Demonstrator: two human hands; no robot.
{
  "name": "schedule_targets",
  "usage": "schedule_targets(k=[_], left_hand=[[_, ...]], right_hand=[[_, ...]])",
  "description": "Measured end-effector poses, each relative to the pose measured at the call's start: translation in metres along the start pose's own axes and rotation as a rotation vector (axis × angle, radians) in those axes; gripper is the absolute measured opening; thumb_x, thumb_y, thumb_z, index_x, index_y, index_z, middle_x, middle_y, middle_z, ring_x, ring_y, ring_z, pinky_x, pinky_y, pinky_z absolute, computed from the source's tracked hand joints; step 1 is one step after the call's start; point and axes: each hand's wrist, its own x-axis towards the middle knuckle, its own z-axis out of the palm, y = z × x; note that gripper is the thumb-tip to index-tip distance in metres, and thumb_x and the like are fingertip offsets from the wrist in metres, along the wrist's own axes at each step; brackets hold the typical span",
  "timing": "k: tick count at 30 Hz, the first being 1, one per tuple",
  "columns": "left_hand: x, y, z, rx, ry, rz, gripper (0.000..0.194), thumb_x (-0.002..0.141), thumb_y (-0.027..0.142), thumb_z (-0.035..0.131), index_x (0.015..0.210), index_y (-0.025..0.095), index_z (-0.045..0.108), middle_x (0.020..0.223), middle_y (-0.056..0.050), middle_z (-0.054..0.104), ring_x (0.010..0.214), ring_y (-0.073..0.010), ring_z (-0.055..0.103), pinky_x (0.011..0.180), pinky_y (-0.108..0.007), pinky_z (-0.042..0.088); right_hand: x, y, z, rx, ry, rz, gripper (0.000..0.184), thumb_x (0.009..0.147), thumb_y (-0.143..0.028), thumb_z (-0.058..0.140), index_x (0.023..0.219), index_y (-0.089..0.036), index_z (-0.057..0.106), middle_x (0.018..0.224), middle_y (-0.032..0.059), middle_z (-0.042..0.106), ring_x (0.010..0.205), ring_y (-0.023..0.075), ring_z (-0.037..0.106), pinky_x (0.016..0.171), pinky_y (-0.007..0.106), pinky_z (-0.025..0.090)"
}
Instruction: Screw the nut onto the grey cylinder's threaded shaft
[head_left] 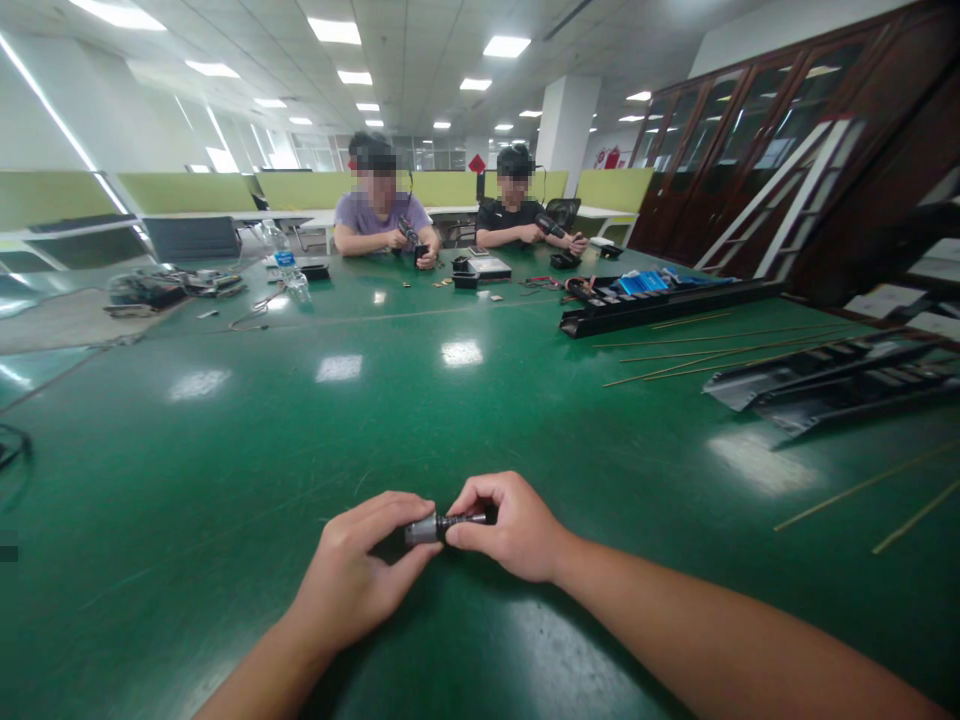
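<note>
Both my hands meet low over the green table (465, 420), near its front edge. My left hand (360, 575) pinches the grey cylindrical end of a small metal part (439, 526). My right hand (510, 525) is closed on the darker, thinner end of the same part, thumb and fingers wrapped round it. The part lies level between the two hands, just above the tabletop. Much of it is hidden by my fingers.
Two people sit at the far side, each handling small devices. Black trays (660, 303) and thin sticks (720, 355) lie at the right. A water bottle (289, 265) and cables (172, 288) sit at the far left. Dark cabinets line the right wall.
</note>
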Motion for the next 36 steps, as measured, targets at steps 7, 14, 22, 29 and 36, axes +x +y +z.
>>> schedule_targets(k=[7,14,22,29,36], left_hand=[[-0.0003,-0.0004,-0.0004,-0.009,-0.007,-0.011,0.026,0.081,0.022,0.075,0.106,0.021,0.07,0.096,-0.005,0.074,0.087,-0.0169,0.071,0.079,-0.025,0.059],[0.0014,0.0009,0.0001,-0.009,0.017,-0.006,0.023,0.081,0.022,0.074,0.104,0.02,0.071,0.095,-0.007,0.074,0.086,-0.018,0.071,0.077,-0.026,0.06],[-0.0008,-0.0006,-0.0014,0.003,0.022,-0.011,0.024,0.081,0.021,0.074,0.105,0.021,0.071,0.097,-0.006,0.074,0.087,-0.0176,0.072,0.08,-0.026,0.06],[-0.0004,-0.0024,-0.0016,0.015,0.023,-0.018,0.026,0.081,0.022,0.075,0.107,0.022,0.07,0.098,-0.005,0.074,0.089,-0.0167,0.071,0.082,-0.025,0.059],[0.001,-0.002,-0.003,0.032,0.029,-0.02,0.026,0.081,0.022,0.074,0.107,0.022,0.07,0.098,-0.004,0.073,0.088,-0.0156,0.071,0.081,-0.024,0.059]], right_hand=[[-0.0006,-0.0011,0.0002,-0.028,0.012,-0.02,0.012,0.069,-0.025,0.076,0.074,-0.014,0.072,0.064,-0.0004,0.062,0.058,0.0115,0.051,0.055,0.022,0.037],[-0.0006,-0.0008,0.0016,-0.032,0.029,-0.021,0.014,0.067,-0.025,0.078,0.073,-0.015,0.07,0.064,-0.0009,0.063,0.059,0.0117,0.051,0.055,0.022,0.038],[-0.0004,0.0019,0.0019,-0.015,0.03,-0.005,0.014,0.069,-0.026,0.077,0.075,-0.015,0.071,0.066,-0.0003,0.063,0.06,0.012,0.052,0.057,0.023,0.038],[-0.001,-0.0008,0.0019,0.004,0.044,-0.01,0.013,0.07,-0.025,0.076,0.075,-0.014,0.071,0.067,0.0004,0.063,0.061,0.0122,0.052,0.057,0.023,0.039],[-0.0003,-0.0008,0.0016,0.035,0.051,-0.006,0.013,0.07,-0.025,0.075,0.075,-0.014,0.07,0.067,0.0006,0.063,0.061,0.0123,0.052,0.058,0.024,0.039]])
